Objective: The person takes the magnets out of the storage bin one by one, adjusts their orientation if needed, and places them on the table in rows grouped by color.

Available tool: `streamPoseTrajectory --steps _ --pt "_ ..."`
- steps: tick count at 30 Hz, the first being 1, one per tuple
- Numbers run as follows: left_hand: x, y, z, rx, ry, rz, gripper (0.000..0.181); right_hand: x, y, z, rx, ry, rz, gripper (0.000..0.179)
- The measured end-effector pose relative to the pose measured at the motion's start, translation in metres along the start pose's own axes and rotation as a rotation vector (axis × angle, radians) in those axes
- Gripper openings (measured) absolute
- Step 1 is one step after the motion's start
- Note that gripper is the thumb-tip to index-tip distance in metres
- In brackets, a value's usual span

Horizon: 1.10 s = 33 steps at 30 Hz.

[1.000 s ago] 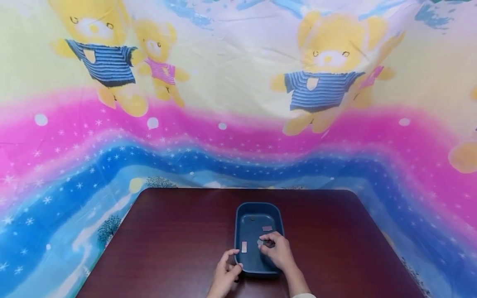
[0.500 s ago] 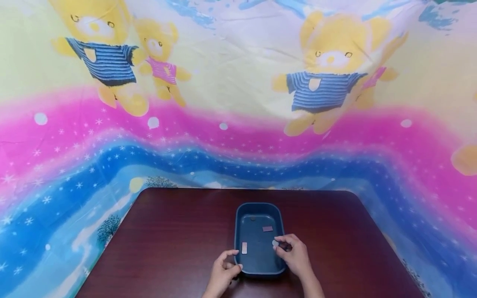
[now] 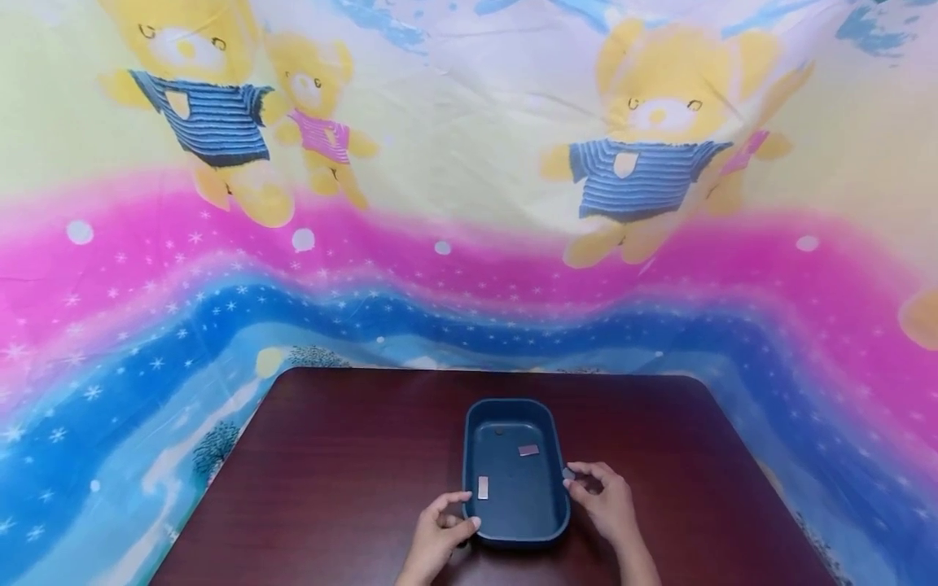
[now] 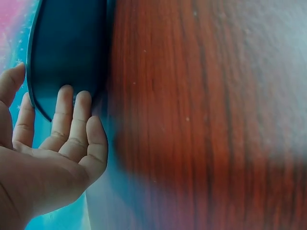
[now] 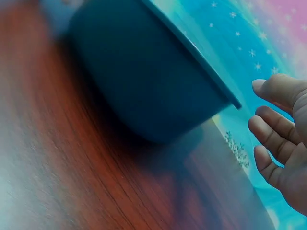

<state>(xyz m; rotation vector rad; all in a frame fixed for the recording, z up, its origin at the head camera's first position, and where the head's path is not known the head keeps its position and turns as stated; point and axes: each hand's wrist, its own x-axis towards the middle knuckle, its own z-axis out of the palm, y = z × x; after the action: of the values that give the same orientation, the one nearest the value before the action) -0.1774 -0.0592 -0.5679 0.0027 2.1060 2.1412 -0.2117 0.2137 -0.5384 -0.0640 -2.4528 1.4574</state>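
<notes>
A deep blue box (image 3: 516,521) with a raised rim stands on the table. My left hand (image 3: 434,533) holds its left wall near the front corner, thumb and index fingertip at the rim; in the left wrist view other fingers lie along the outside wall. My right hand (image 3: 608,500) is just beyond the right rim, pinching a small round grey disc (image 3: 568,473) between thumb and index finger. The right wrist view does not show the disc. Inside the box lie a pinkish rectangular piece (image 3: 528,450), a paler rectangular piece (image 3: 483,487) and a small dark round piece (image 3: 499,433).
The dark red-brown wooden table (image 3: 352,456) has rounded far corners. Behind it and down both sides hangs a colourful cloth (image 3: 440,187) printed with teddy bears and snowflakes.
My right hand has moved right, carrying the disc from over the box's inside to outside its right rim. The left hand has stayed at the left wall.
</notes>
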Motion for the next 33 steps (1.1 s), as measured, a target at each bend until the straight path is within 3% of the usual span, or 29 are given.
streamPoseTrajectory --steps 12,19,23,28,33 --pt "-0.003 0.001 0.004 0.033 0.037 0.018 0.045 0.014 0.029 -0.015 -0.008 0.069 0.046 0.027" --pt "-0.003 0.002 0.008 0.048 0.059 0.040 0.047 0.026 0.044 -0.024 0.063 0.055 0.193 0.032" --pt "0.000 0.004 0.010 0.046 0.065 0.040 0.048 0.037 0.052 -0.023 0.061 0.042 0.237 0.035" --pt "0.000 0.004 0.009 0.032 0.057 0.029 0.048 0.042 0.063 -0.007 0.011 0.079 0.209 0.031" --pt "-0.005 0.002 0.008 0.025 0.039 0.000 0.048 0.041 0.069 0.008 -0.151 0.040 0.082 0.025"
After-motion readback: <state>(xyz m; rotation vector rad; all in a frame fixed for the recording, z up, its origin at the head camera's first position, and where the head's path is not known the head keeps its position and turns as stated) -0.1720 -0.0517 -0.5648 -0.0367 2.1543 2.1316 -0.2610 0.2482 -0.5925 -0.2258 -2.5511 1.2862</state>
